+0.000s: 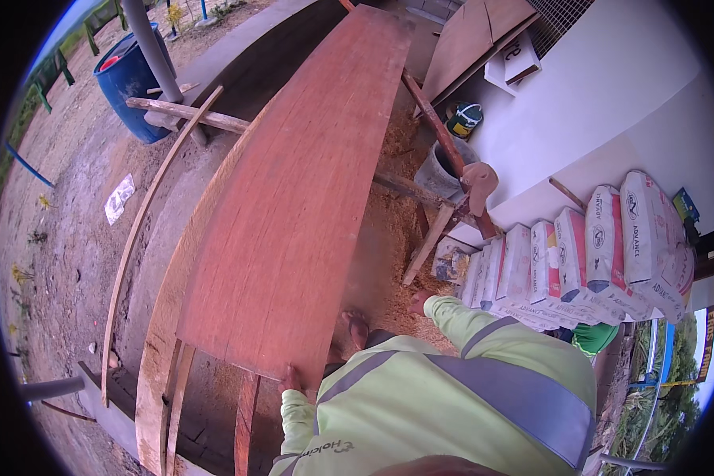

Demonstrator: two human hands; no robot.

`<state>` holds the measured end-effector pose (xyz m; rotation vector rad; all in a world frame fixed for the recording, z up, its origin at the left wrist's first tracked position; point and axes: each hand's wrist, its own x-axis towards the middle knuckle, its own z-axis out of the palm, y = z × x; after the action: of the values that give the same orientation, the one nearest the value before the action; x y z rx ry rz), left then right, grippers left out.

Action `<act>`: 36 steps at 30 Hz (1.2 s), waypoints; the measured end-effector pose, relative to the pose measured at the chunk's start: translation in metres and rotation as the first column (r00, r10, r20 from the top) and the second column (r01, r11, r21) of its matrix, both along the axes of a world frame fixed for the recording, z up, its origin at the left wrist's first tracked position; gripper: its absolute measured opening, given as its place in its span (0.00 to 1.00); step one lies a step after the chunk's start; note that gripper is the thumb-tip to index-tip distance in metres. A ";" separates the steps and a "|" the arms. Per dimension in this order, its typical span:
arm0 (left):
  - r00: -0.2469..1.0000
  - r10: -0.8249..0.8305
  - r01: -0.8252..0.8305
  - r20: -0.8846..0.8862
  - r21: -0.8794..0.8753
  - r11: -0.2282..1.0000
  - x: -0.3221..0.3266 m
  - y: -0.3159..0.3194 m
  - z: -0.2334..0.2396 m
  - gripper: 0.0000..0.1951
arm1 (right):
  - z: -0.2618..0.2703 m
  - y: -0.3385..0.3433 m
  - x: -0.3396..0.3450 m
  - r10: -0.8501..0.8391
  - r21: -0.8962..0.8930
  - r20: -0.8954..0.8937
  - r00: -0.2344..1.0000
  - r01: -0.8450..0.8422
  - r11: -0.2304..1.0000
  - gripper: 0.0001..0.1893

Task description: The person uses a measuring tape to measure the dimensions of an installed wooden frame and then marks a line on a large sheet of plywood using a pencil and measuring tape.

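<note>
A large reddish-brown plywood sheet (291,196) lies lengthwise before me on timber supports, its far end narrowing in the fisheye view. My left hand (290,379) is at the sheet's near edge, by its right corner, with fingers over the top face; the rest of its grip is hidden. My right hand (419,301) hangs off to the right, away from the sheet, near the lower end of a short wooden brace (428,244). Its fingers look partly curled, and nothing is visible in it. Below the sheet's right edge shows a bare foot (357,328).
Stacked cement bags (607,238) line the right wall. Beyond the brace are a grey bucket (437,169), a lidded pail (464,119) and leaning boards (470,44). Wood shavings (401,137) cover the floor. Left are long timber strips (149,202) and a blue drum (128,89).
</note>
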<state>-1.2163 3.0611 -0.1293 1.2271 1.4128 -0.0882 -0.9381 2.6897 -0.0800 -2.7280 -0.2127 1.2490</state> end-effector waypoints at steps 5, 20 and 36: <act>0.998 -0.053 0.053 0.035 0.016 0.998 -0.011 0.009 -0.053 0.41 | -0.026 -0.029 -0.013 -0.125 -0.021 -0.023 0.992 0.124 0.992 0.21; 0.986 -0.097 0.093 -0.135 -0.034 0.995 -0.011 0.009 -0.047 0.35 | -0.016 -0.006 -0.011 -0.109 0.067 -0.051 0.993 0.112 0.991 0.25; 0.989 -0.088 0.079 0.116 0.082 0.993 -0.018 0.017 -0.055 0.29 | -0.031 0.002 -0.003 0.080 0.176 0.088 0.993 -0.095 0.980 0.23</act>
<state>-1.2343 3.0776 -0.1844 1.3340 1.2708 -0.0177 -0.9414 2.6916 -0.1108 -2.6405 -0.4370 1.0821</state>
